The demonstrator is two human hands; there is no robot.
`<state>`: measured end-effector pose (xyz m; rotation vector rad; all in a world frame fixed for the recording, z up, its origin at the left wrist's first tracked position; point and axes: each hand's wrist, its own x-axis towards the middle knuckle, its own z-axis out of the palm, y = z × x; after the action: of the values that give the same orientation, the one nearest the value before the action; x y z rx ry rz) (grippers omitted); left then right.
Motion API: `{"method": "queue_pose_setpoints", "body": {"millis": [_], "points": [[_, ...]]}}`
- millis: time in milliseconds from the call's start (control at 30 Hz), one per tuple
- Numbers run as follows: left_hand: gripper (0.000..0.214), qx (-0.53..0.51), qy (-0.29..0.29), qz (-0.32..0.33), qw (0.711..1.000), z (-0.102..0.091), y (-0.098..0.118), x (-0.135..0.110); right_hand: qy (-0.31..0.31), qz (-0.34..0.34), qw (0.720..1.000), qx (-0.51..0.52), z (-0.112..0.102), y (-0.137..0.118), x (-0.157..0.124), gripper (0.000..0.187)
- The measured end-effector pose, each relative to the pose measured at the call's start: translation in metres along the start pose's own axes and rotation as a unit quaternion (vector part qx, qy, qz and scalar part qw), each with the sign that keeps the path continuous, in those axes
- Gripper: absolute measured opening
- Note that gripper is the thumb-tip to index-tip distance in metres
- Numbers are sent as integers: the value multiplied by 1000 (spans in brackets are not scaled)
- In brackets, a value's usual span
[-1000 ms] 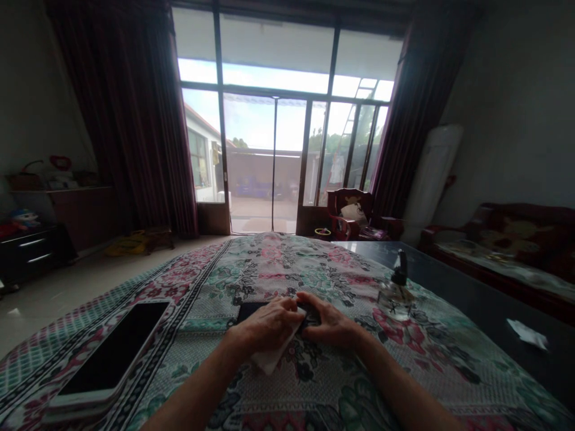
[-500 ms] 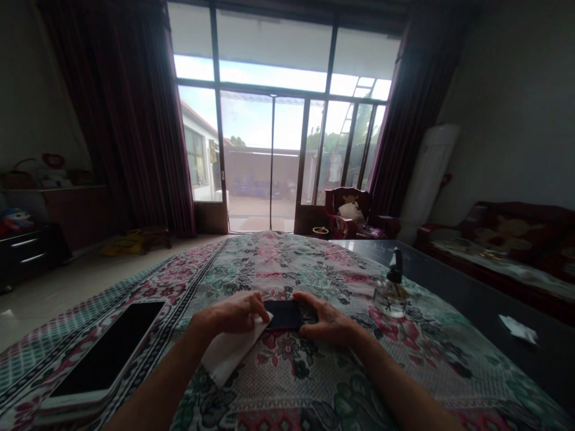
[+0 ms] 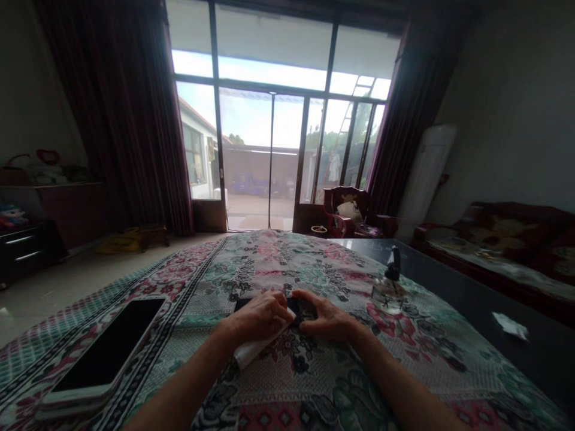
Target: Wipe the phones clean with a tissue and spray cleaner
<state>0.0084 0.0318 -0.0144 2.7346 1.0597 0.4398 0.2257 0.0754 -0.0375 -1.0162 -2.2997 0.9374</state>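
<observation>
Two bare hands of yours meet over a dark flat device [image 3: 242, 304], which lies on the patterned tablecloth [image 3: 278, 386] straight ahead of you. Your left hand [image 3: 260, 314] lies across the device and covers much of its top; its fingers are bent and pinch a white cloth [image 3: 252, 353], whose loose end hangs out below your palm toward you. Whether that cloth is paper or fabric, you cannot tell from here. Your right hand [image 3: 330, 317] grips the device's right end, thumb along the near edge and fingers curved round the far one. The fingertips of both hands come close together near that end.

Well to your left, a white-framed phone [image 3: 110, 347] with a black screen rests on the tablecloth, set at a slant. On your right, beyond the right hand, a clear bottle [image 3: 390, 293] with a black top stands upright on the cloth's flowers. Further right, a crumpled white piece [image 3: 511, 326] lies on the bare dark tabletop [image 3: 467, 293]. Past the far edge you face a glass door [image 3: 249, 161] between dark curtains [image 3: 121, 131], with a wooden chair [image 3: 345, 200] to its right.
</observation>
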Motion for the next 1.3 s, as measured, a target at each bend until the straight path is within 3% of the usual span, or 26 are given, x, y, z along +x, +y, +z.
{"method": "queue_pose_setpoints", "body": {"millis": [167, 367, 667, 1000, 1300], "points": [[20, 35, 33, 21, 999, 11, 7, 6, -11, 3, 1000, 5, -1, 1, 0, 78], [20, 12, 36, 5, 999, 9, 4, 5, -6, 3, 1000, -6, 1, 7, 2, 78], [35, -26, 8, -78, 997, -7, -15, -8, -2, 15, 1000, -19, 1, -3, 0, 76], [37, 0, -7, -222, 975, -25, -42, -33, -11, 19, 999, -26, -1, -4, -2, 76], [23, 47, 38, -148, 987, -2, -19, -11, -5, 13, 999, -41, 1, -2, -2, 80]]}}
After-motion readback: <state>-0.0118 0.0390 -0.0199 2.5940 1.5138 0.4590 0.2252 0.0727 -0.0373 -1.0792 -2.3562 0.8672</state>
